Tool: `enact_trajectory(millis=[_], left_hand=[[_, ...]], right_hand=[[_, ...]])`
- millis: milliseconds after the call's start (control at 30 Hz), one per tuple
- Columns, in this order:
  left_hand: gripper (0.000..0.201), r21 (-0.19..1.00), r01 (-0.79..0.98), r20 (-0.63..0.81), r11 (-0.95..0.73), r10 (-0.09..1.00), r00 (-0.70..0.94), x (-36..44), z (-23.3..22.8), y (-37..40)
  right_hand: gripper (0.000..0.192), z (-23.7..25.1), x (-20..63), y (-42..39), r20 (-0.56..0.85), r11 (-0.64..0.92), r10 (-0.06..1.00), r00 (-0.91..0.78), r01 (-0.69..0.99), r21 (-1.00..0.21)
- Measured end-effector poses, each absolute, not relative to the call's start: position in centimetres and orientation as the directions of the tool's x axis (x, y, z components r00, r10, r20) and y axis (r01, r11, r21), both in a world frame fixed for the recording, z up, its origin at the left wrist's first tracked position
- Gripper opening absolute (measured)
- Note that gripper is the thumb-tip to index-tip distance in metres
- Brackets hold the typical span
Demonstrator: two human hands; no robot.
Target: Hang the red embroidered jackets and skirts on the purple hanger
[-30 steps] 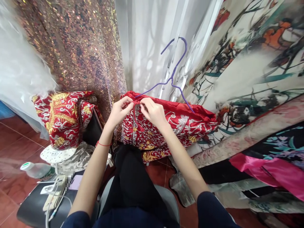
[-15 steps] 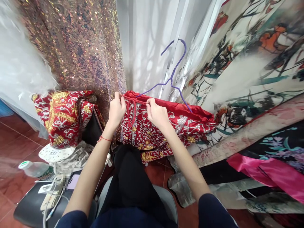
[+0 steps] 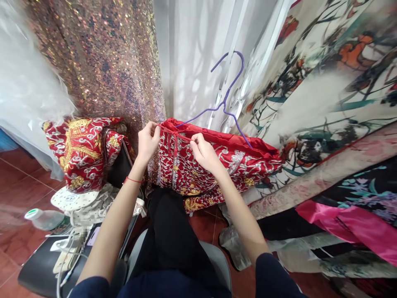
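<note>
Sequined fabric is hanging behind, running out of view at the top. In front of me, just beyond my black-clad leg, the red embroidered garment is stretching with its long axis slanting from upper left down to the right, its open edge facing up; my right forearm is covering part of it. The purple hanger is rising from that opening, hook uppermost and curling left, its lower ends disappearing inside. My left hand is pinching a red cord between thumb and fingers by the garment's left end, and my right hand is pinching it farther right; whether it is forming a knot between them, I cannot tell. On the spotted white hat, lettering is showing too blurred for reading.
</note>
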State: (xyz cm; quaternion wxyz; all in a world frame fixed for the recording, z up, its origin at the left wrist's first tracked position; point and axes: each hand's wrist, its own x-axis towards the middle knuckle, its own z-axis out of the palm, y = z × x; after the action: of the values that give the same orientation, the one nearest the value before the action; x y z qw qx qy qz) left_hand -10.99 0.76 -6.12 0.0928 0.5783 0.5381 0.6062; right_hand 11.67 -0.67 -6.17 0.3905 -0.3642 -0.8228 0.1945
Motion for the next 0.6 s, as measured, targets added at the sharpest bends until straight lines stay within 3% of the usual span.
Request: enact_trajectory(millis=[100,200,467,600], left_hand=[[0.013,0.735,0.550,0.621,-0.396,0.719,-0.312,-11.4,-5.6,1.0],[0.013,0.737,0.552,0.620,-0.390,0.715,-0.323,-11.5,-5.0,1.5],[0.014,0.702,0.619,0.614,-0.352,0.739,-0.276,-12.1,-5.6,1.5],[0.016,0.586,0.776,0.634,-0.235,0.729,-0.257,-12.0,-6.0,0.4]], right_hand=[[0.019,-5.8,12.2,-0.8,0.493,0.643,0.755,-0.433,0.639,-0.422],[0.023,-5.4,12.4,-1.2,0.506,0.615,0.756,-0.415,0.716,-0.330],[0.026,-5.2,13.3,-1.3,0.540,0.604,0.745,-0.391,0.740,-0.297],[0.025,-4.9,13.9,-1.6,0.568,0.579,0.742,-0.355,0.767,-0.277]])
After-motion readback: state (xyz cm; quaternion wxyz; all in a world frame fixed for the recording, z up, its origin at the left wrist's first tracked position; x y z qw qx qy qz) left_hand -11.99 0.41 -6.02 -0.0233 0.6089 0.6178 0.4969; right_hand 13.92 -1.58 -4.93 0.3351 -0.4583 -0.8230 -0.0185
